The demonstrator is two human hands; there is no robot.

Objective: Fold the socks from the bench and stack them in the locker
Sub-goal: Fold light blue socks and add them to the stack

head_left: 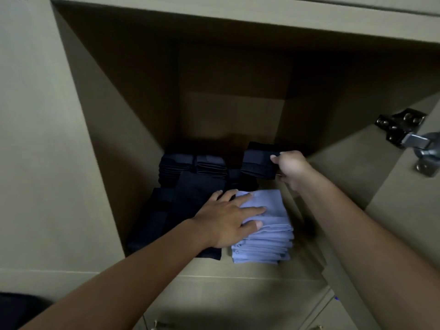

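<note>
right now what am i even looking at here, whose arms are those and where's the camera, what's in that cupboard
There is one picture, taken by a camera worn on a person's head, looking forward and down, so the two bare arms are that person's own. They reach into an open locker; its door hinge shows at the right. On the locker floor, a stack of folded light blue socks sits at the front right, and piles of folded dark socks lie to its left and behind. The left hand rests flat on top of the light blue stack, fingers straight. The right hand pinches a folded dark sock, held above the dark piles further back; it does not appear to be set down yet.
</note>
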